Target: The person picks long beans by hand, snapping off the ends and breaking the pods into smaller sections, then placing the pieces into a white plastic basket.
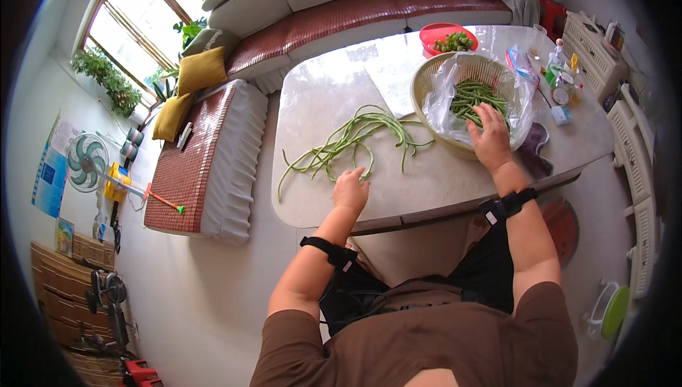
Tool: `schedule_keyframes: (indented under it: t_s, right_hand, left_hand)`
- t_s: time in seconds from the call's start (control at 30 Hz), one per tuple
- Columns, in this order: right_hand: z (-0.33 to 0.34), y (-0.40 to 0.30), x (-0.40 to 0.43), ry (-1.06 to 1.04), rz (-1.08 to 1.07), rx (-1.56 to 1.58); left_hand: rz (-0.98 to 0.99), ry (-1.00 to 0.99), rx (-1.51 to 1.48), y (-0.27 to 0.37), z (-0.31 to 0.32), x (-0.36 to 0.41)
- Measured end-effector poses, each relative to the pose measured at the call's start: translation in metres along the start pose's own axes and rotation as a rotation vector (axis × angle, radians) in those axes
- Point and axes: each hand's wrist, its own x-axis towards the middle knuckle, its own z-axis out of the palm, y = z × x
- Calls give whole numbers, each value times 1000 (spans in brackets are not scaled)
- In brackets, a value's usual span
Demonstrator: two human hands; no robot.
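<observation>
Long green yard-long beans [341, 144] lie in a loose tangle on the pale tabletop [314, 94]. My left hand [351, 190] is at the near edge of the tangle, its fingertips by a curled bean end; whether it grips that bean is unclear. To the right stands a cream plastic basket [421, 86] lined with a clear plastic bag [437, 115]. Short cut pieces of green bean [474, 96] lie in the bag. My right hand [490, 134] is over the near side of the basket, fingers at the cut pieces; its fingertips partly cover them, and I cannot tell if it holds any.
A red bowl [426, 40] of green grapes [455, 42] stands behind the basket. Bottles [557, 75], a drinking glass [537, 40] and a small box [561, 115] are at the right. A purple item [535, 152] lies beside the basket. A sofa [330, 24] stands beyond the table.
</observation>
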Motion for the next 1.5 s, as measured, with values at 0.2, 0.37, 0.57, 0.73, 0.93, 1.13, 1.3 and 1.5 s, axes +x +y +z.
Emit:
schedule_keyframes:
  t_s: [0.2, 0.37, 0.57, 0.73, 0.93, 1.13, 1.3, 1.5]
  right_hand:
    - [-4, 0, -3, 44, -35, -7]
    - [-16, -42, -9, 148, -324, -53]
    - [50, -120, -66, -407, -680, 249]
    - [89, -149, -75, -742, -592, 8]
    - [128, -113, -73, -900, -325, -24]
    - [127, -108, -72, -819, -274, 16]
    - [76, -96, -58, -504, -153, 388]
    - [-44, -149, -8, -35, -283, 693]
  left_hand:
    - [53, 90, -379, -3, 3, 31]
    - [-218, 29, -1164, 42, -67, 55]
    - [-118, 29, -1262, 77, -101, 75]
    - [16, 18, -1308, 102, -124, 73]
    - [251, 278, -1350, 116, -179, 71]
    - [294, 581, -1282, 130, -228, 65]
    - [399, 372, -502, 109, -190, 46]
    - [310, 74, -455, 103, -148, 0]
